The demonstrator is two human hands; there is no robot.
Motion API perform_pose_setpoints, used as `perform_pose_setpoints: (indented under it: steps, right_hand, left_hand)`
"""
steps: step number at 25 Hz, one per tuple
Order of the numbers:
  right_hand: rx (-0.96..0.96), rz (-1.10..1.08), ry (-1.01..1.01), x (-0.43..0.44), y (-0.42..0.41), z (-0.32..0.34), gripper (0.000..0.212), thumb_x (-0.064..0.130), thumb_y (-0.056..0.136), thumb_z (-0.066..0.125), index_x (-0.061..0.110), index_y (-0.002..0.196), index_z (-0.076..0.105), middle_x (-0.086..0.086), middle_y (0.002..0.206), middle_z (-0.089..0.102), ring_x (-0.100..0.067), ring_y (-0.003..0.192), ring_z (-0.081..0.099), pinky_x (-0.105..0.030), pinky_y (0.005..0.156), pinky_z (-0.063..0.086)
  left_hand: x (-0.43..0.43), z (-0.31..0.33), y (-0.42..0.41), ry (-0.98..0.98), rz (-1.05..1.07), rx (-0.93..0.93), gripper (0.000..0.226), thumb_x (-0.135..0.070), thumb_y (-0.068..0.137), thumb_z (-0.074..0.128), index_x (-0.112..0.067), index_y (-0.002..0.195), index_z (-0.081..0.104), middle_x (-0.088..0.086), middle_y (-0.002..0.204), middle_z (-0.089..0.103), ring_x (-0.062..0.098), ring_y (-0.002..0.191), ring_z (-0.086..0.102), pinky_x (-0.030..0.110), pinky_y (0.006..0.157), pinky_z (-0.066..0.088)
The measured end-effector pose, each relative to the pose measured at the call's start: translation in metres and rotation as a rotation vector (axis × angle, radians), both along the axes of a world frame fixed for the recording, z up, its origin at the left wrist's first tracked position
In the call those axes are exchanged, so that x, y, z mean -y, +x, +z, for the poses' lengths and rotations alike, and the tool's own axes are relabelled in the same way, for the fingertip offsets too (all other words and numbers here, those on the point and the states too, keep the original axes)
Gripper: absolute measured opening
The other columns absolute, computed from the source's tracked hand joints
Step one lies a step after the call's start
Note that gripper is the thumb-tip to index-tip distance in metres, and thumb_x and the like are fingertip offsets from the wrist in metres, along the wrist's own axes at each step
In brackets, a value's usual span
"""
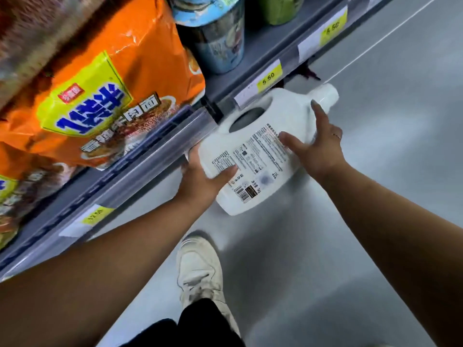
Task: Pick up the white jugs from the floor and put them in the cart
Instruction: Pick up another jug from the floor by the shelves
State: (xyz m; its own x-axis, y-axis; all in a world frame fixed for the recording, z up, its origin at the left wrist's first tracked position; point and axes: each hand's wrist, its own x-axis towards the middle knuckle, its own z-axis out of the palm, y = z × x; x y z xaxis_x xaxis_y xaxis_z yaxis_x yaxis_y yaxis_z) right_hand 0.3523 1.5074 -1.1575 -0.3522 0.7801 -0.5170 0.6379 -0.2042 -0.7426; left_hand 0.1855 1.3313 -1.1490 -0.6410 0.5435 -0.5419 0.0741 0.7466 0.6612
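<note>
A large white jug (253, 136) with a printed label, a handle hole and a white cap lies on its side, cap pointing away, next to the shelf edge. My left hand (203, 181) grips its bottom end, thumb across the label. On the jug's right side, near the neck, my right hand (318, 149) presses with fingers spread. Whether the jug touches the grey floor (375, 171) I cannot tell. No cart is in view.
A store shelf (155, 151) with yellow price tags runs along the left. It holds an orange noodle bag (105, 83) and a cup container (215, 38). My white shoe (200, 266) stands on the floor below the jug.
</note>
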Motion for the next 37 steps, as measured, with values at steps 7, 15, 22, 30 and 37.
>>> perform_pose_setpoints:
  steps: [7, 15, 22, 30, 37]
  right_hand:
    - [-0.160, -0.044, -0.035, -0.015, -0.013, -0.027, 0.098, 0.054, 0.061, 0.081, 0.055, 0.140, 0.022, -0.004, 0.136, 0.041, -0.020, 0.118, 0.047, -0.035, 0.103, 0.042]
    - [-0.184, -0.181, 0.007, -0.004, 0.022, -0.026, 0.092, 0.048, 0.059, 0.081, 0.051, 0.135, 0.028, 0.004, 0.135, 0.041, -0.017, 0.118, 0.047, -0.036, 0.099, 0.044]
    - [-0.279, -0.324, -0.027, 0.004, 0.036, -0.023, 0.083, 0.031, 0.069, 0.085, 0.045, 0.134, 0.034, 0.028, 0.115, 0.045, 0.019, 0.097, 0.048, -0.005, 0.074, 0.041]
    - [-0.341, -0.513, -0.027, 0.007, 0.043, -0.026, 0.068, 0.041, 0.068, 0.079, 0.053, 0.122, 0.040, 0.019, 0.117, 0.050, -0.012, 0.108, 0.058, -0.045, 0.094, 0.053]
    - [-0.425, -0.680, 0.008, -0.007, 0.072, 0.011, 0.066, 0.036, 0.068, 0.079, 0.054, 0.120, 0.041, 0.015, 0.123, 0.053, -0.013, 0.112, 0.060, -0.047, 0.093, 0.054]
  left_hand:
    - [-0.007, -0.016, -0.017, 0.125, 0.031, 0.055, 0.079, -0.043, 0.047, 0.093, -0.024, 0.117, 0.061, -0.001, 0.109, 0.074, 0.014, 0.103, 0.070, 0.041, 0.092, 0.057]
    - [-0.015, -0.021, 0.003, 0.103, -0.117, -0.098, 0.100, -0.075, 0.044, 0.081, -0.043, 0.131, 0.044, -0.002, 0.130, 0.055, 0.025, 0.128, 0.047, 0.047, 0.106, 0.044]
    - [-0.021, -0.023, 0.011, 0.256, 0.092, 0.160, 0.076, -0.041, 0.053, 0.089, -0.039, 0.117, 0.049, -0.008, 0.116, 0.062, 0.005, 0.104, 0.063, 0.024, 0.085, 0.056]
    - [-0.038, -0.027, 0.023, 0.288, 0.179, 0.143, 0.074, -0.045, 0.048, 0.089, -0.045, 0.113, 0.054, 0.008, 0.126, 0.061, 0.020, 0.112, 0.064, 0.043, 0.096, 0.054]
    - [-0.082, 0.003, 0.038, 0.405, 0.036, 0.212, 0.065, -0.023, 0.059, 0.086, -0.036, 0.113, 0.053, 0.005, 0.117, 0.062, 0.019, 0.106, 0.064, 0.046, 0.095, 0.055]
